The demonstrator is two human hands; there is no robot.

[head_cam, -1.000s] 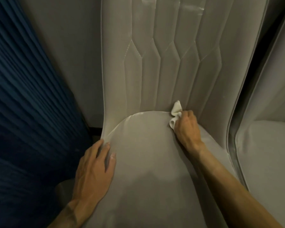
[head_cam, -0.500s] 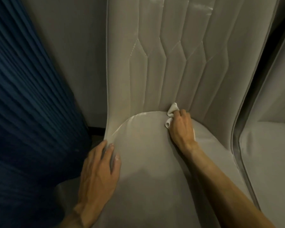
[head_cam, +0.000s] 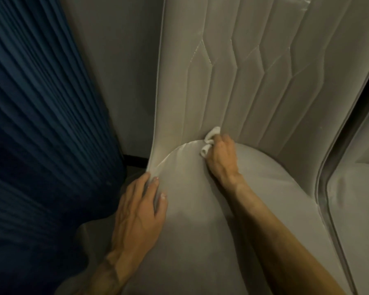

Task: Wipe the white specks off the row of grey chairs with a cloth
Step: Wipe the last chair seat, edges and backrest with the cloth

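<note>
I saw the right hand (head_cam: pixel 221 158) gripping the wadded cloth (head_cam: pixel 210 141) at the back edge of the chair seat (head_cam: pixel 200 241), against the backrest (head_cam: pixel 254 92), with the left hand (head_cam: pixel 140 211) flat on its left edge; the cloth looked soft and light, best held bunched.

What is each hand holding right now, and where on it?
The right hand grips the white cloth bunched, its ends poking out. The left hand holds nothing, lying flat on the grey chair seat.
</note>
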